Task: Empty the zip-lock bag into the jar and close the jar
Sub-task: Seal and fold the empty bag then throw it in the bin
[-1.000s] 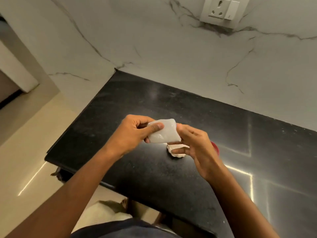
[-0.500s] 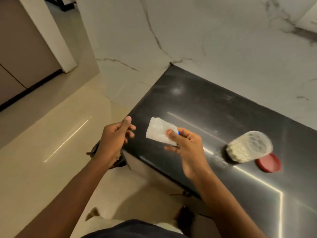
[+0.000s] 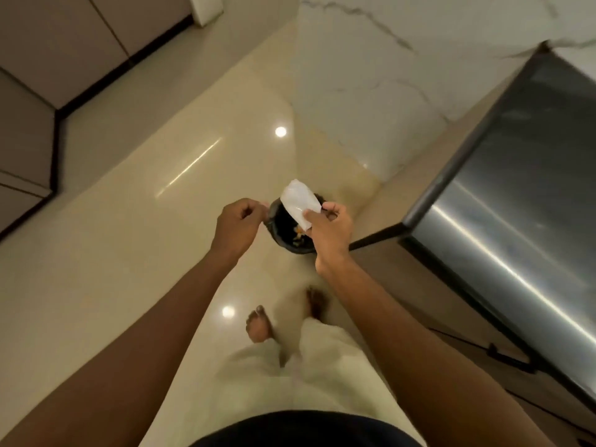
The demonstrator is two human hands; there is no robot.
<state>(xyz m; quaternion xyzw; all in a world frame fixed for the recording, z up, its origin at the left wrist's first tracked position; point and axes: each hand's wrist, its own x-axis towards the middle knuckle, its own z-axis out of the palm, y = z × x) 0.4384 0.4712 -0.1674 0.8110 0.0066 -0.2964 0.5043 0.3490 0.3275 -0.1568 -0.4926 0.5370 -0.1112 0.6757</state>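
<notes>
My right hand [image 3: 329, 232] pinches the flat, translucent zip-lock bag [image 3: 298, 201] by one edge, holding it over a small black bin [image 3: 285, 225] that stands on the floor. The bag looks limp and empty. My left hand [image 3: 237, 225] hovers just left of the bin's rim with its fingers curled loosely and nothing in them. The jar and its red lid are out of view.
The dark counter [image 3: 522, 175] runs along the right side, its corner close to my right hand. Glossy cream floor tiles [image 3: 129, 221] spread to the left. My bare feet [image 3: 258, 324] stand below the bin. Brown cabinets [image 3: 38, 59] line the far left.
The view has swung left and down from the counter to the floor. My left hand let go of the bag; my right hand carried it over the black bin.
</notes>
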